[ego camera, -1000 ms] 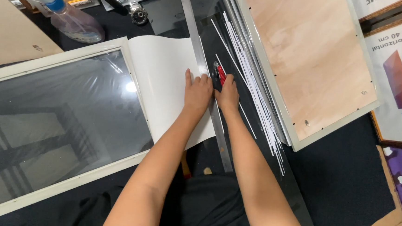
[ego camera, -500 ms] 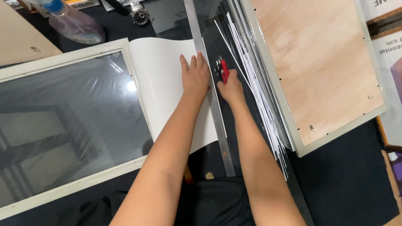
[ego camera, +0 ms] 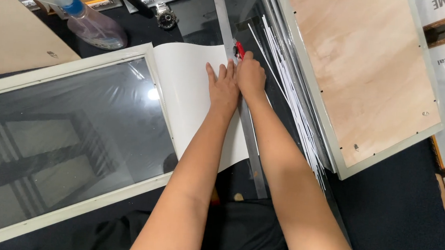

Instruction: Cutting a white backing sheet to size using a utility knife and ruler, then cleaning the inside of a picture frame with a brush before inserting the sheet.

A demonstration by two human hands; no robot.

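My left hand (ego camera: 224, 87) lies flat, fingers together, pressing down on a long metal ruler (ego camera: 224, 17) and the white sheet (ego camera: 189, 87) under it. My right hand (ego camera: 250, 75) is closed around a red utility knife (ego camera: 239, 50) whose tip sits against the ruler's right edge, near the sheet's far end. The ruler runs from the far edge of the black table toward me, along the right side of the sheet.
A white picture frame with glass (ego camera: 62, 136) lies at the left, overlapping the sheet. At the right are a frame turned face down showing its wooden back (ego camera: 359, 71) and several thin white strips (ego camera: 295, 109). A spray bottle (ego camera: 80, 16) and a wristwatch (ego camera: 166, 16) sit at the back.
Both hands have slid farther away along the ruler, and the red knife has moved with my right hand toward the sheet's far end.
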